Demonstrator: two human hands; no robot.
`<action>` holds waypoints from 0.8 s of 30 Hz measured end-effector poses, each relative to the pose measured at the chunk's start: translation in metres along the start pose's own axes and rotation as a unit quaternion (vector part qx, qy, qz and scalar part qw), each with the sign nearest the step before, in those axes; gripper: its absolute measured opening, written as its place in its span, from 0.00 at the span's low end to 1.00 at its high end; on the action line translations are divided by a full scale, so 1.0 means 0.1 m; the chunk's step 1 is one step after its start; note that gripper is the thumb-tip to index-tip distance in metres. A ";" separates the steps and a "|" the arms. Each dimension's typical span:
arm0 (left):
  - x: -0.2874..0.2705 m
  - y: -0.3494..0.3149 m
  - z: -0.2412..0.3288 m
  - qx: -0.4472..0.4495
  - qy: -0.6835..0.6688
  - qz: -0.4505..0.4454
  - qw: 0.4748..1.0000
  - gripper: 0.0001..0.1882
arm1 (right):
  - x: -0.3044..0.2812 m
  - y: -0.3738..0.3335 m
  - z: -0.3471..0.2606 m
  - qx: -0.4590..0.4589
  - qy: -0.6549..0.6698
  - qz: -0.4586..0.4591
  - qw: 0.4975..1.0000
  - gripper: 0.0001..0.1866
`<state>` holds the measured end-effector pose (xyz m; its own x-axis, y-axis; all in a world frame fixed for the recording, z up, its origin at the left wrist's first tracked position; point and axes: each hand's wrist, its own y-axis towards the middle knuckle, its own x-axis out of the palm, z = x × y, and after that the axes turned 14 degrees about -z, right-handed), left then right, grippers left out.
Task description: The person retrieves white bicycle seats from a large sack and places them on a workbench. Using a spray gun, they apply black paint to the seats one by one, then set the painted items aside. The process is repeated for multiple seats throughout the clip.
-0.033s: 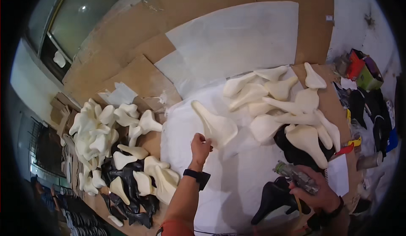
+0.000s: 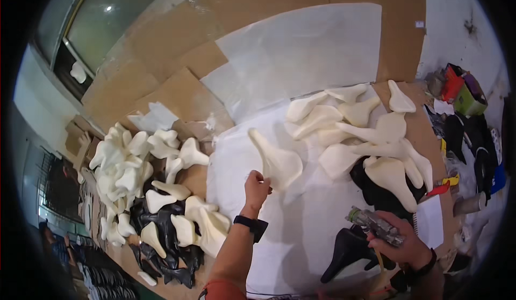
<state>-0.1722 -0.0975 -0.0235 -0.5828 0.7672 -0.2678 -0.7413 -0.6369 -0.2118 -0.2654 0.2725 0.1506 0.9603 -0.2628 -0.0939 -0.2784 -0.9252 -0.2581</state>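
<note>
My left hand (image 2: 258,187) pinches the near left edge of a cream foam bicycle saddle pad (image 2: 285,165). The pad's narrow nose points up and to the left, over the white sheet (image 2: 226,171). At the lower right, my right hand (image 2: 403,241) is wrapped round a hand tool (image 2: 375,226) covered in clear, crinkled material, with a greenish end toward the pad. Its exact kind is unclear. A thin yellowish-orange strip hangs below the hand. Just left of that hand lies a black saddle cover (image 2: 344,251).
On the right lie several cream saddle pads (image 2: 387,179), some on a black piece (image 2: 371,192). A bigger heap of pads (image 2: 123,160) is at left, with black covers (image 2: 169,246) near it. A spiral notebook (image 2: 430,222) and clutter line the right edge. Cardboard (image 2: 269,4) backs the table.
The surroundings have shifted slightly to the right in the view. The held pad's nose has swung a little to the right. Both hands keep their holds.
</note>
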 end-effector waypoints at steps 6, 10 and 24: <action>-0.39 -0.58 -0.31 -0.044 -0.002 -0.032 0.999 0.10 | 0.45 -0.13 -0.44 -0.083 0.043 0.046 0.995 0.28; -0.59 -0.80 -0.42 -0.037 -0.008 -0.021 0.999 0.09 | 0.53 -0.25 -0.54 -0.068 0.062 0.007 0.996 0.29; -2.39 -0.63 -0.47 0.052 0.343 0.336 0.875 0.17 | -0.31 -0.31 0.05 -0.036 0.152 0.100 0.983 0.34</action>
<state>0.0298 -0.2444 0.0100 -0.5878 -0.0276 -0.8085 -0.3546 -0.8895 0.2882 -0.2865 0.3109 0.1564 0.8511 -0.5001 0.1598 -0.4698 -0.8613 -0.1932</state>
